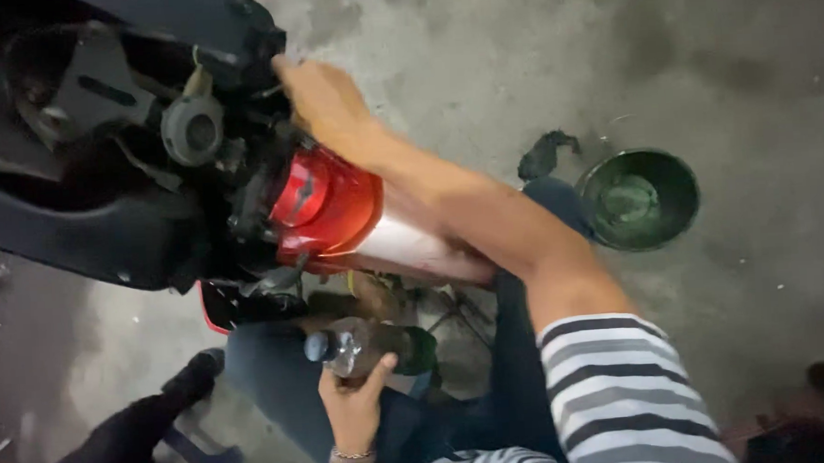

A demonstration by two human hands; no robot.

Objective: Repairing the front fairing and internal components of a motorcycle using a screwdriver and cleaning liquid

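Left hand (pixel 353 403) gripping capped bottle (pixel 366 346), nothing poured yet; right hand (pixel 321 98) reaching into scooter's (pixel 115 217) engine bay, fingers hidden

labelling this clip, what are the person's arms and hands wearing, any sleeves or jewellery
Both hands are bare, no gloves. The right arm is bare below a short sleeve striped grey and white with dark bands; the same striped cloth shows on the left side. The left hand has a thin beaded or chain bracelet at the wrist. The right hand shows no jewellery.
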